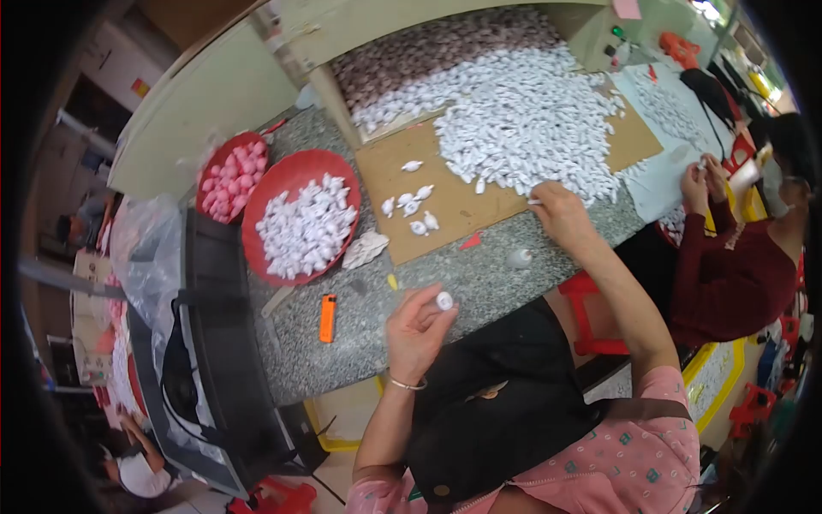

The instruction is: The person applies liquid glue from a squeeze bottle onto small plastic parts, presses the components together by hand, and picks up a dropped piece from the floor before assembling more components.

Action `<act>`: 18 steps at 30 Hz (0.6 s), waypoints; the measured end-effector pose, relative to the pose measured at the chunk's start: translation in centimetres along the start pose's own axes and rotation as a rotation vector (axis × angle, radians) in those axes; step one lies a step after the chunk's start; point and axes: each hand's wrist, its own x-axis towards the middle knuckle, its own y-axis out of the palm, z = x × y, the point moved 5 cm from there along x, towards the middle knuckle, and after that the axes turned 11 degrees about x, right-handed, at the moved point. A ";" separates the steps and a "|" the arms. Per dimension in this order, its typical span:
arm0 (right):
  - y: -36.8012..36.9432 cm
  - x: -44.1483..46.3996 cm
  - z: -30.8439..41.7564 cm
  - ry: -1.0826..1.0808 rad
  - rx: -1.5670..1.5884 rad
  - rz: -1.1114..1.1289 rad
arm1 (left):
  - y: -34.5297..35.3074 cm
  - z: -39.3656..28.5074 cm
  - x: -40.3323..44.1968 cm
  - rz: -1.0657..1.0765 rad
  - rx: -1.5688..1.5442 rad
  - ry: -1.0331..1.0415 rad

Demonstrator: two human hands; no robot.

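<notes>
My left hand [413,330] is raised over the front of the speckled counter, its thumb and fingers closed on a small white rounded piece [443,301]. At the near edge of a large heap of small white bulb-shaped pieces [522,120], my right hand [563,218] pinches a white piece [535,201] between its fingertips. Several similar pieces [411,206] lie loose on a cardboard sheet [454,227] left of the heap. A small translucent bottle [520,258] stands on the counter below my right hand.
To the left, a red bowl [250,240] holds white pieces, beside a red bowl [205,206] of pink pieces. An orange-handled tool [327,318], a crumpled white cloth [366,249] and a red scrap [471,242] lie on the counter [291,364]. A co-worker [736,265] sits at right.
</notes>
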 end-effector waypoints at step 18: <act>-2.5 -3.7 -1.4 0.140 0.145 -0.104 | 0.5 -0.7 -1.1 0.024 0.008 0.077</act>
